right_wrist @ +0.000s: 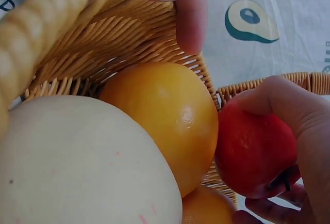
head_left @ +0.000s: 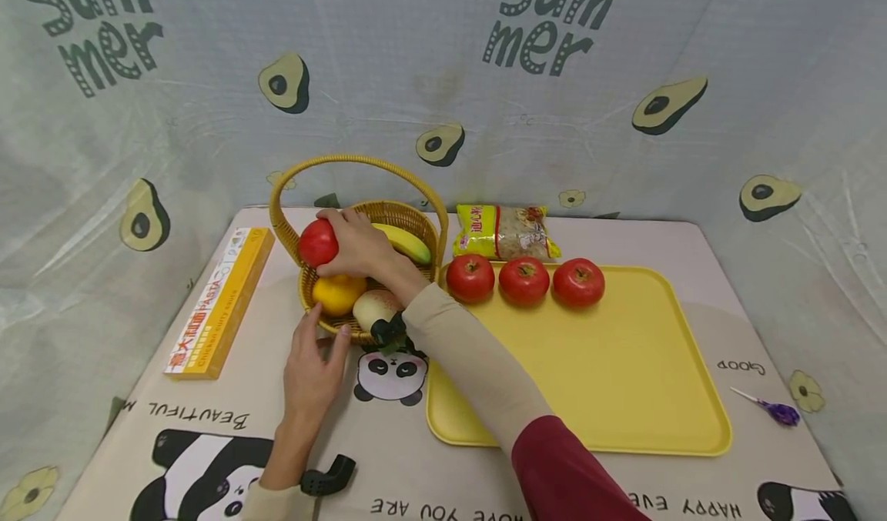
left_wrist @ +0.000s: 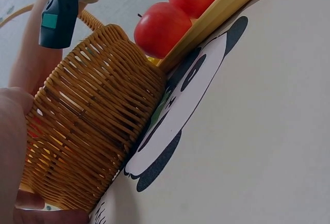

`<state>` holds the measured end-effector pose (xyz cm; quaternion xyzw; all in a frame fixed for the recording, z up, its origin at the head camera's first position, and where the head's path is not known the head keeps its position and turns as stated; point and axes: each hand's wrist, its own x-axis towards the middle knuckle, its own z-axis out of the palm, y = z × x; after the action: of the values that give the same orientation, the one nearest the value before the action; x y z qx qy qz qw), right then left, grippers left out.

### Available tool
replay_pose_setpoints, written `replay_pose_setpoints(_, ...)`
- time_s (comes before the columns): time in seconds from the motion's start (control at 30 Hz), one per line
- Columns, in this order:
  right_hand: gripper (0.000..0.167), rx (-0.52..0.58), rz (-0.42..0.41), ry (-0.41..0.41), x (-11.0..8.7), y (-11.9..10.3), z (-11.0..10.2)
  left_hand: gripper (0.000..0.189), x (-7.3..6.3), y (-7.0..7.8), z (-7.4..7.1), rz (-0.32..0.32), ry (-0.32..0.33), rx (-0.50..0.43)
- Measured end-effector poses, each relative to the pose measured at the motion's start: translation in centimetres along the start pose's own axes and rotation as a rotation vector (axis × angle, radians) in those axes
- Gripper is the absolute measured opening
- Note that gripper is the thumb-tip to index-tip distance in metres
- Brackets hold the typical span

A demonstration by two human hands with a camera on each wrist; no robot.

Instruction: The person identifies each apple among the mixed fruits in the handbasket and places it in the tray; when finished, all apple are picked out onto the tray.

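My right hand (head_left: 362, 245) grips a red apple (head_left: 319, 244) above the left side of a wicker basket (head_left: 398, 213); in the right wrist view, thumb and fingers wrap the apple (right_wrist: 252, 149). My left hand (head_left: 310, 361) holds the basket's near-left edge, fingers and thumb spread at its rim. Seen from the left wrist, that hand (left_wrist: 11, 131) lies along the woven wall (left_wrist: 98, 110). Inside the basket are a banana (head_left: 405, 244), an orange-yellow fruit (right_wrist: 165, 115), another orange fruit (right_wrist: 209, 208) partly hidden, and a pale fruit with pink specks (right_wrist: 87, 162).
Right of the basket lies a yellow tray (head_left: 624, 375) with three red apples (head_left: 524, 281) along its far edge. Behind it is a plastic food bag (head_left: 509, 231). A pasta box (head_left: 222, 305) lies left, a purple lollipop (head_left: 781, 413) far right. The basket's tall handle (head_left: 356, 159) arches overhead.
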<state>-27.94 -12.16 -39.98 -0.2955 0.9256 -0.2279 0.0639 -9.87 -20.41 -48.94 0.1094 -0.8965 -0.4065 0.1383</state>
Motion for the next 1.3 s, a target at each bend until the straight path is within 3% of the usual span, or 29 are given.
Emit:
replay_pose_setpoints(0.4,0.090,0.169,-0.027,0.022,-1.6,0.7,-1.2,0.067,0.1,-0.1,0.2,0.009,0.006,0.012)
replay_pose_setpoints(0.93,0.088,0.103,-0.085,0.103,-4.9,1.3,-2.7,0.066,-0.1,0.0,0.1,0.019,0.027,0.012)
replay_pose_setpoints(1.3,0.087,0.213,-0.028,0.085,-7.8,1.4,-3.5,0.067,0.0,0.0,0.1,0.010,0.017,0.016)
